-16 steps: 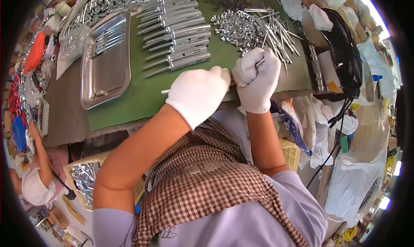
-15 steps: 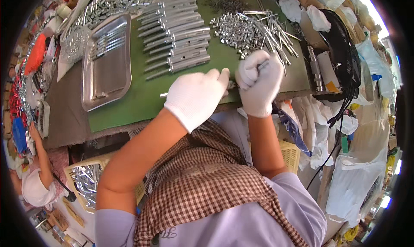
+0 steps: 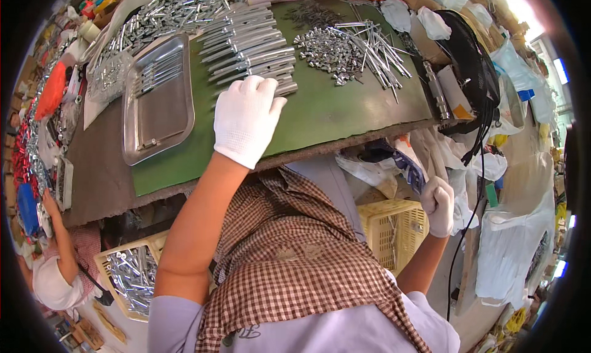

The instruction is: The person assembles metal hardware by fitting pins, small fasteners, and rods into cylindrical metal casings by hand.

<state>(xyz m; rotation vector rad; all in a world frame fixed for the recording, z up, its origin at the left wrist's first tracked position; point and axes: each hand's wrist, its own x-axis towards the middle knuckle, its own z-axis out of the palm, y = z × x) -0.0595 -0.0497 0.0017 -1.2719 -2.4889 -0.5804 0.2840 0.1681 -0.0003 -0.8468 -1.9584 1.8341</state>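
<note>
Hands parted: assembly step closed, next part sought.
Left hand, spread flat, now touches the metal rods on the table; right hand, fisted, contents unclear, has dropped beside the yellow crate.

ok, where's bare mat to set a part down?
Free: green mat between the left hand and the table's right edge, below the small-parts pile. Also the metal tray, lower half. Crowded: the rod rows along the far side.
</note>
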